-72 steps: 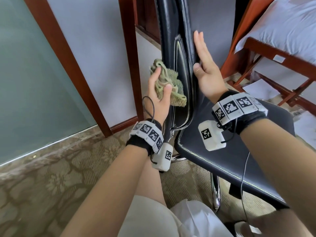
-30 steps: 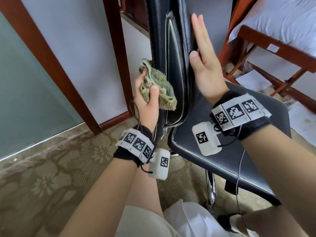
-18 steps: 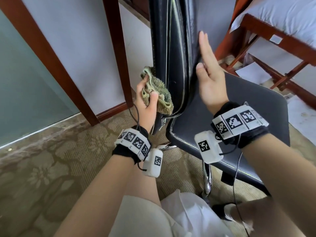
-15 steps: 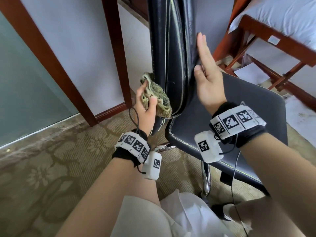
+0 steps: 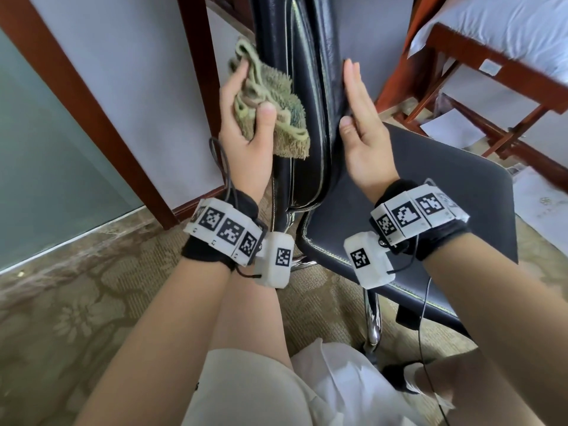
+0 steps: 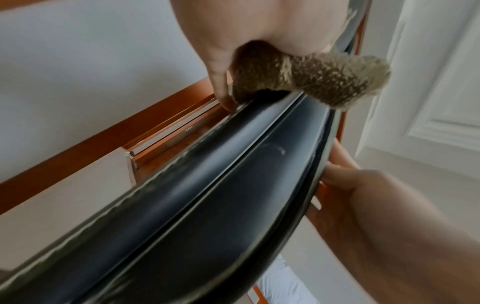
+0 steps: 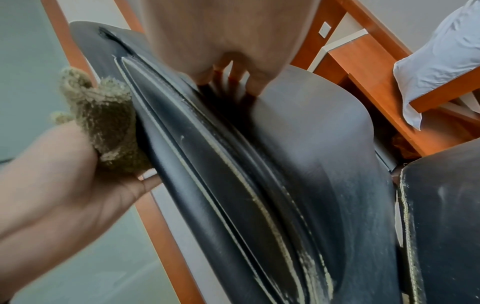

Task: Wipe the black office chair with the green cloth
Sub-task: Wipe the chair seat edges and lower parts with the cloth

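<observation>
The black office chair (image 5: 310, 96) stands side-on in front of me, its backrest upright and its seat (image 5: 445, 192) stretching to the right. My left hand (image 5: 246, 118) grips the bunched green cloth (image 5: 270, 106) and presses it against the rear face of the backrest. The cloth (image 6: 311, 82) rests on the backrest's edge (image 6: 207, 195) in the left wrist view. My right hand (image 5: 359, 118) lies flat with straight fingers against the front face of the backrest. The right wrist view shows the cloth (image 7: 103, 123) at the left of the worn backrest (image 7: 233, 164).
A wooden door frame post (image 5: 196, 72) and a grey wall (image 5: 123, 72) stand just left of the chair. At the right a wooden bed frame (image 5: 491, 63) carries white bedding (image 5: 507, 23). Patterned carpet (image 5: 76, 318) covers the floor. A chrome chair leg (image 5: 372, 318) drops below the seat.
My left hand slid the cloth down the back of the backrest, then back up to a higher spot. My right hand stayed flat on the front face, shifting slightly.
</observation>
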Motion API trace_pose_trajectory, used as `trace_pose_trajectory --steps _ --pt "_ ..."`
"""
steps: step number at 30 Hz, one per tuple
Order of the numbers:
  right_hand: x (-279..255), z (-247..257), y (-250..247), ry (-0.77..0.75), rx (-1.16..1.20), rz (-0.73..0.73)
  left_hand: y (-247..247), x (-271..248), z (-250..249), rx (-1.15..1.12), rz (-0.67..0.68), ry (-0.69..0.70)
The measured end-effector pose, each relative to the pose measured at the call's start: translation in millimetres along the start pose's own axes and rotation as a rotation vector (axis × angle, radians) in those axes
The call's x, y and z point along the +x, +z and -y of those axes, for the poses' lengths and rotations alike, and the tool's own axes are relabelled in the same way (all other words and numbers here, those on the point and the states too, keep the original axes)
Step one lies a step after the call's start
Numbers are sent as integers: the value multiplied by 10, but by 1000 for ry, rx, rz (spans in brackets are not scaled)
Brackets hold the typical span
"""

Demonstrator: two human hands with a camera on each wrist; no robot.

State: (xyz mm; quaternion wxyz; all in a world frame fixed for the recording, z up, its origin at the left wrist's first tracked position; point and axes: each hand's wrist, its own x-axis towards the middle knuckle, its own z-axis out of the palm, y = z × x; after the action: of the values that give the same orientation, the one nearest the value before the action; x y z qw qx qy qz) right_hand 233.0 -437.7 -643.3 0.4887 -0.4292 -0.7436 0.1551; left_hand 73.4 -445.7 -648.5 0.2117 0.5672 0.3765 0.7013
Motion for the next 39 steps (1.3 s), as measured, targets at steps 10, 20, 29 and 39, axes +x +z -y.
trace_pose_trajectory --steps 10,20,29,39 --pt "-11 3 36 -4 8 0 -7 -500 290 -94 -33 -333" --pt "-4 -3 14 11 -1 -3 -21 -484 146 -92 -39 -440" --pt "17 -1 -81 9 43 109 39 -72 -220 -120 -80 -281" --pt "10 18 -51 -15 60 109 82 -404 83 -10 -148 -339"
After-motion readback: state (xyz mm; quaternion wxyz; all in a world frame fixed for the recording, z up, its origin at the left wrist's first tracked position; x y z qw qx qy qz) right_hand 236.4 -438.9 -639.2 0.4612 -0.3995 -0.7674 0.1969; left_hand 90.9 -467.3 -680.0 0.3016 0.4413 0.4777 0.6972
